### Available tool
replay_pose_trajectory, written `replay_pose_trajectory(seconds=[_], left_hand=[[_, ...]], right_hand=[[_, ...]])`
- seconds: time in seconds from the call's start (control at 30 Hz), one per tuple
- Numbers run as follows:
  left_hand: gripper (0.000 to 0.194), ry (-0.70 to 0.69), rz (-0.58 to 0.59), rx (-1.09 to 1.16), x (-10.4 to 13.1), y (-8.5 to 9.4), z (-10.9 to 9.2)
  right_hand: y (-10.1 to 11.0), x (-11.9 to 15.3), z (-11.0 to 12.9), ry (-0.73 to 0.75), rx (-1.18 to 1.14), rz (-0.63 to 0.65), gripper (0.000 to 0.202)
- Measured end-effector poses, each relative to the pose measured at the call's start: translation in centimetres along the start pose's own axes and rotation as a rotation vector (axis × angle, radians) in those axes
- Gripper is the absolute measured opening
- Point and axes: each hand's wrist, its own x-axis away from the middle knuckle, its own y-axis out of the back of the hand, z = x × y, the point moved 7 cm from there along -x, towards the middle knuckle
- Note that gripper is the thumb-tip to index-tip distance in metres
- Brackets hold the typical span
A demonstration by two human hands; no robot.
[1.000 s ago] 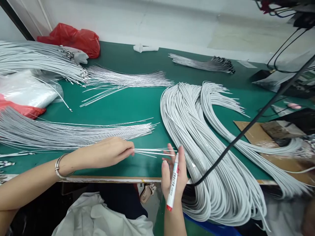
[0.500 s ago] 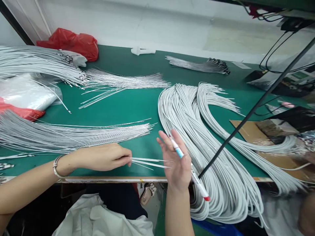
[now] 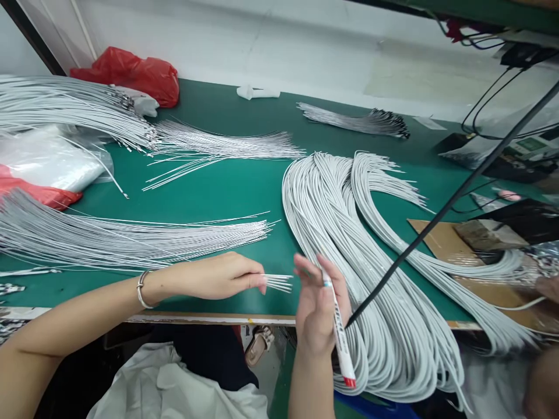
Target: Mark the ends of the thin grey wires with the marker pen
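Observation:
My left hand (image 3: 233,276) is closed around several thin white wires (image 3: 279,283), whose ends stick out to the right past my thumb, nearly even. A white marker pen (image 3: 343,343) with a red end is held in my right hand (image 3: 321,305), its tip up near the fingers and the red end slanting down. A small gap separates the wire ends from my right fingers. Behind my left hand lies a long bundle of thin grey-white wires (image 3: 174,241). A thick looped heap of pale grey cables (image 3: 349,233) lies just behind and right of my right hand.
More wire bundles (image 3: 236,145) lie farther back on the green table (image 3: 209,195). Plastic bags, one a red bag (image 3: 131,75), sit at the left. A black rod (image 3: 437,218) slants across the right, near cardboard (image 3: 430,235). Another person's hand (image 3: 548,286) shows at the right edge.
My left hand has moved right, and less wire sticks out of it, with the ends now more even. My right hand has curled and turned the marker more upright.

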Motion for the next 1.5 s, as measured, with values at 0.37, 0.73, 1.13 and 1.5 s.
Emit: replay_pose_trajectory(seconds=[0.37, 0.73, 1.13, 1.5], left_hand=[[0.031, -0.104, 0.058, -0.226, 0.4, -0.7, -0.9], [0.027, -0.276, -0.366, -0.682, 1.1, -2.4, -1.0], [0.028, -0.234, -0.237, -0.66, 1.4, -1.3, -2.7], [0.019, -0.078, -0.149, -0.199, 0.5, 0.2, -4.1]], right_hand=[[-2.3, 2.3, -1.7, -0.246, 0.036, 0.327, 0.036], [-2.3, 2.3, -2.8, -0.445, -0.037, 0.132, 0.046], [-2.1, 2.2, -2.2, -0.339, -0.052, 0.26, 0.036], [-2.2, 2.1, -0.6, -0.273, -0.067, 0.26, 0.033]])
